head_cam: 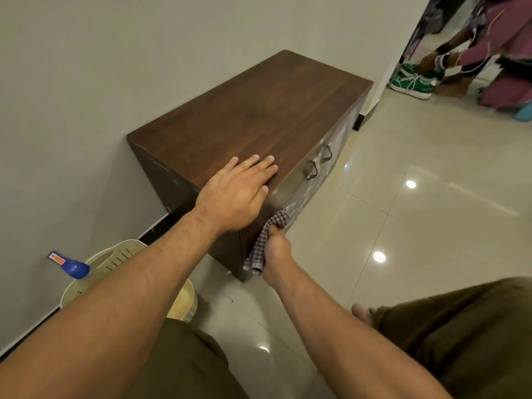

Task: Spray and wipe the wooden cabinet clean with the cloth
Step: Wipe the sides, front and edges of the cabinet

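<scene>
Wiping the cabinet front
Right hand clamped on checked cloth against wooden cabinet; left hand flat, fingers apart; spray bottle in cream basket.

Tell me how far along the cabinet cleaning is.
Done: the cabinet front already carries wet streaks. In hand: the right hand presses the checked cloth to its near lower corner while the left hand rests flat on top. Left: the streaked door panels.

The cabinet I lean on has a dark brown wood-grain top and a greyish front, perhaps streaked. My cloth is checked in purple-brown and white. The basket is cream, the spray bottle blue with an orange label. The floor tiles are glossy beige.
</scene>
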